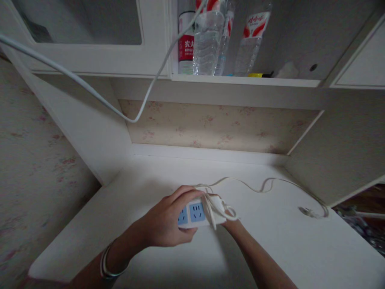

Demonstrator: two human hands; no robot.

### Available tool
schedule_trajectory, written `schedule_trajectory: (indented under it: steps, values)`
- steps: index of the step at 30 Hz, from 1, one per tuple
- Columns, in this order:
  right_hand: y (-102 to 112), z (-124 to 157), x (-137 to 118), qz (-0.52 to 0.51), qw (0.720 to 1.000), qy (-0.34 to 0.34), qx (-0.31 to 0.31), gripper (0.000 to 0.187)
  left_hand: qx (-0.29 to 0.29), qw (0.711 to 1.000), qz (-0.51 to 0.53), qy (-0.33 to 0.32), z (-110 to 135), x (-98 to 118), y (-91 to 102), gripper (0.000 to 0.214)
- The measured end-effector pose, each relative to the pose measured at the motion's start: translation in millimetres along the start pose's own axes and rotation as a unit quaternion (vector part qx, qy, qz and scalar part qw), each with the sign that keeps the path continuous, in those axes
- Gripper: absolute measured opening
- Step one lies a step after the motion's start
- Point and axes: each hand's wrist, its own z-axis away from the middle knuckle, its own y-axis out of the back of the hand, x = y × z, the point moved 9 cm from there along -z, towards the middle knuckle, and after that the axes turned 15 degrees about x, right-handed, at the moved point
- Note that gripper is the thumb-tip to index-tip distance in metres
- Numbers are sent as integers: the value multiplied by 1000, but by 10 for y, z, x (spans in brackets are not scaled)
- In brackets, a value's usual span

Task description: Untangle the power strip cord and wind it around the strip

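The power strip [197, 212] is gripped at its left end by the left hand [164, 222], fingers curled over it, over the white desk [270, 249]. The right hand [231, 221] is mostly hidden behind the strip; its grip cannot be told. The cord [255, 186] is looped around the strip and trailed rightward. Water bottles [207, 40] are seen above.

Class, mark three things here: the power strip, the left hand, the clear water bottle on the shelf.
power strip [197, 212], head view, on its blue socket face.
left hand [164, 224], head view, on its back.
clear water bottle [207, 44], head view, on its ribbed body.
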Motion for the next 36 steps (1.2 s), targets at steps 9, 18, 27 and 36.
schedule_trajectory:
  steps: [9,18,27,36]
  values:
    - [16,371,-452,158,985,60,-43,25,99,969,-224,-14,-52,-522,20,67]
    - [294,236,-789,317,917,239,38,15,28,938,-342,37,26,-616,-299,69]
    - [501,-183,-924,335,889,307,62,12,-101,963,-243,62,142,-521,-403,66]
    - [226,-380,-773,289,883,363,71,36,-208,977,-37,37,234,-120,-530,54]
